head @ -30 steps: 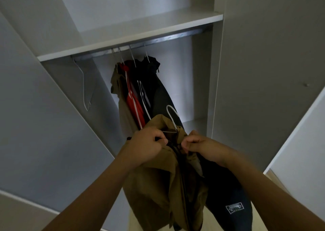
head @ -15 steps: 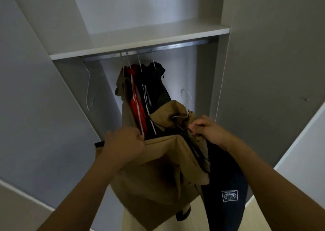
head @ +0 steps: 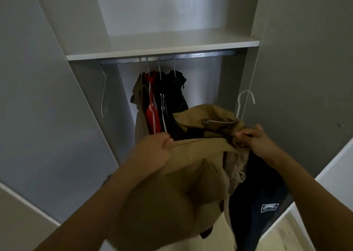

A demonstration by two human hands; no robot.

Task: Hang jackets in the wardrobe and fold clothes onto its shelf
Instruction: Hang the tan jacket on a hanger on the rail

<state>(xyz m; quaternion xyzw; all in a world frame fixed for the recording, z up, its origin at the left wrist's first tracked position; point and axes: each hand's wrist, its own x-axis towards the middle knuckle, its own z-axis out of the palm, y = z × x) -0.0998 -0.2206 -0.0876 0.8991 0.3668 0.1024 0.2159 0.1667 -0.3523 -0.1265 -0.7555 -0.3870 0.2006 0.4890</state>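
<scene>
Since a moment ago we have raised the tan jacket [head: 177,176] and spread our hands wider. Our left hand [head: 152,153] grips its collar edge; our right hand [head: 254,140] pinches the other side, beside the white hanger [head: 241,107] inside it. A dark garment [head: 259,195] hangs under our right arm. Beyond, four jackets [head: 160,101] hang from the rail [head: 172,57] below the shelf [head: 162,48].
</scene>
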